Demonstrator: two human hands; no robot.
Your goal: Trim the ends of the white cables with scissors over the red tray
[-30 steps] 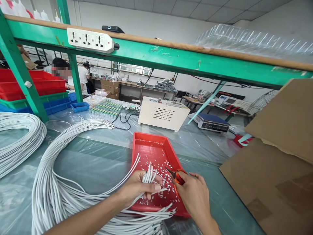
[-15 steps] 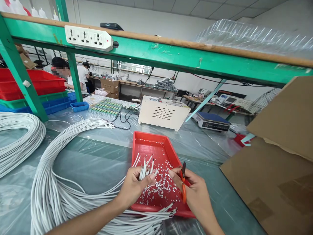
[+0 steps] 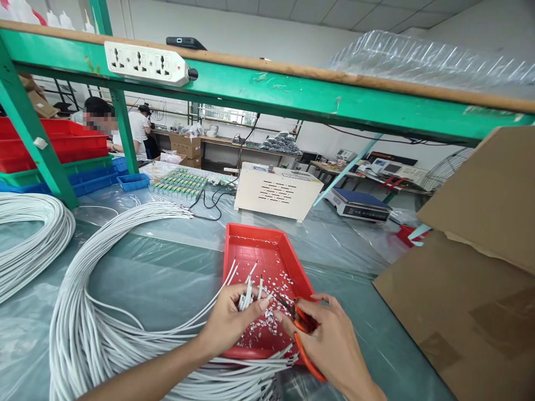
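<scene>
My left hand [image 3: 229, 320] is closed round several white cable ends [image 3: 247, 285], which stick up over the near part of a red tray [image 3: 251, 245]. My right hand [image 3: 330, 340] grips orange-handled cutters [image 3: 301, 334], whose jaws point left and touch one of those ends. White trimmings lie scattered in the tray. A large coil of white cables [image 3: 104, 289] lies on the plastic-covered table to the left, its loose ends fanned out below the tray.
A second cable coil [image 3: 29, 234] lies at far left. A white metal box [image 3: 276, 192], a scale [image 3: 359, 205] and a strip of green parts [image 3: 179, 186] stand behind. Cardboard boxes [image 3: 468, 278] fill the right. A green shelf beam with a power strip [image 3: 146, 61] runs overhead. People work far back left.
The cutters swung from pointing upward to pointing left at the cable ends. My right hand dropped slightly toward me; my left hand keeps its hold on the ends.
</scene>
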